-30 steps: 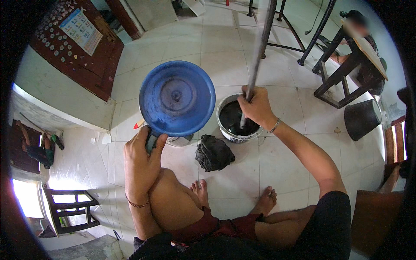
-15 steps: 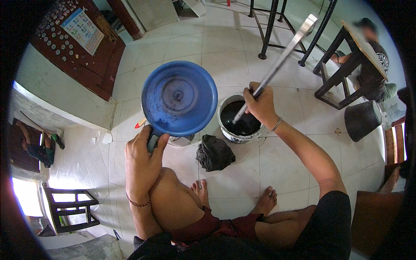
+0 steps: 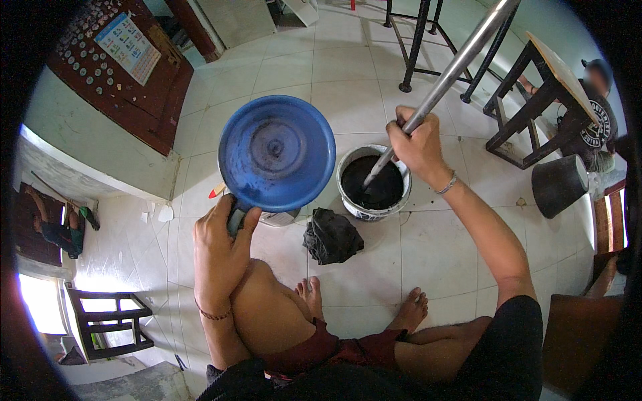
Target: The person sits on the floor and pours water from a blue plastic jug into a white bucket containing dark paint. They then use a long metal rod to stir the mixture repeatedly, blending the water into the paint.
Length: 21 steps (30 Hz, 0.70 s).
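Observation:
My left hand (image 3: 224, 257) is closed around the short handle of a blue plastic dipper (image 3: 275, 150). Dark smudges mark the round face turned up toward me. In my right hand (image 3: 420, 148) is a long metal pipe (image 3: 461, 63), gripped partway down and slanting up to the far right. Its lower end reaches into black contents of a white bucket (image 3: 348, 200) on the floor; whether they are liquid or loose I cannot tell. A crumpled black bag or cloth (image 3: 331, 236) lies just nearer than the bucket, between my feet and the dipper.
Partly hidden under the dipper is a pale container (image 3: 281, 218), with a red-tipped brush (image 3: 217, 190) beside it. A black bucket (image 3: 560, 187) lies tilted at the right, by a wooden-topped stool (image 3: 528, 100). One person sits behind that stool; another is far left. Black metal legs (image 3: 414, 53) stand ahead.
My right hand has risen slightly and shifted right with the pipe, whose upper end now extends past the top edge. The dipper stays put. The person at the right has leaned rightward.

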{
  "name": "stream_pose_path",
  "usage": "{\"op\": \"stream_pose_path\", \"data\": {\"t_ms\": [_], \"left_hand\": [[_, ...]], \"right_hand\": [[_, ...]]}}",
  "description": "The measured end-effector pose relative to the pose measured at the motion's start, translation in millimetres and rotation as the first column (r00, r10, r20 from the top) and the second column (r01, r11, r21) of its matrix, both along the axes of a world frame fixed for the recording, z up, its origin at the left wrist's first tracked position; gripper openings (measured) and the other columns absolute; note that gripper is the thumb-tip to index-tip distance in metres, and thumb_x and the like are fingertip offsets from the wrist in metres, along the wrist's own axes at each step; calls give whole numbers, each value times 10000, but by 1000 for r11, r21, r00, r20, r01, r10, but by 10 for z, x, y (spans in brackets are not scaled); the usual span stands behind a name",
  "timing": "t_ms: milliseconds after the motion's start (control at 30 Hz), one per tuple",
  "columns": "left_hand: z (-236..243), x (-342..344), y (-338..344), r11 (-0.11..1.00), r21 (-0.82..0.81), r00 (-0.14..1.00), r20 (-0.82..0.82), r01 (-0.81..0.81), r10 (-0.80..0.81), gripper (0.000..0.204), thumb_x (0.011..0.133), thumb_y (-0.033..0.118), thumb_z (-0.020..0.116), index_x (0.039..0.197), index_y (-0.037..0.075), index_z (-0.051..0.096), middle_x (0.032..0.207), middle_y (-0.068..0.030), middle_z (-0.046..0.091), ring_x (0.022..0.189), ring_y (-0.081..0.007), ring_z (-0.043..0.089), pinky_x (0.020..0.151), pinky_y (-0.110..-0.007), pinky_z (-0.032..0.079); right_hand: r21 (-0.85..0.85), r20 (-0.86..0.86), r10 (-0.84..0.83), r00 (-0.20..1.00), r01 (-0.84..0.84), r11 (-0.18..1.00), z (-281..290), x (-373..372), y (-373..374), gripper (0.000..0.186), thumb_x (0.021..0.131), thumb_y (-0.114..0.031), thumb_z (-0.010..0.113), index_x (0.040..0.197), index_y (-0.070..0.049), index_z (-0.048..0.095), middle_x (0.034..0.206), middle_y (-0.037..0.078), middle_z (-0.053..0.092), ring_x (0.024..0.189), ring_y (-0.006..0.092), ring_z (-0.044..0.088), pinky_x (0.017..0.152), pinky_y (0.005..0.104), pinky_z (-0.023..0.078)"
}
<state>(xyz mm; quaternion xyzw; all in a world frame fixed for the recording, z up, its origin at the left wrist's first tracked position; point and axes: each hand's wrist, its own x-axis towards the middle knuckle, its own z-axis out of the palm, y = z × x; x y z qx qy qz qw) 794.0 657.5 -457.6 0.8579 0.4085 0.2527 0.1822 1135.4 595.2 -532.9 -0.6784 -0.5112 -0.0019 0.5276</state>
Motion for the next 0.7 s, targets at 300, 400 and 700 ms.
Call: {"op": "stream_pose_path", "data": {"t_ms": [300,400,700], "left_hand": [[21,-2,-24,999,-38,1000,-13,-10,9,248,945,210,726,963,-23,645,726,-171,663,625,-283,637,617,-389,496],[30,-7,-46,992,-119,999,7,-41,42,298,932,231,745,984,-43,639,812,-241,674,712,-424,646,683,-447,501],[-6,-8,-15,999,-30,1000,-13,-13,13,265,953,220,722,976,-33,646,730,-170,667,624,-266,642,615,-379,505]], "right_hand": [[144,151,54,987,-76,987,781,7,-142,240,796,-74,651,630,16,503,484,115,489,424,216,524,468,362,406],[158,141,65,988,-87,984,927,18,-175,248,805,-72,641,622,7,493,466,89,486,400,181,529,438,335,401],[167,91,65,994,-80,983,1192,5,-287,266,802,-66,623,601,-12,457,443,36,462,358,135,516,399,306,394]]}}
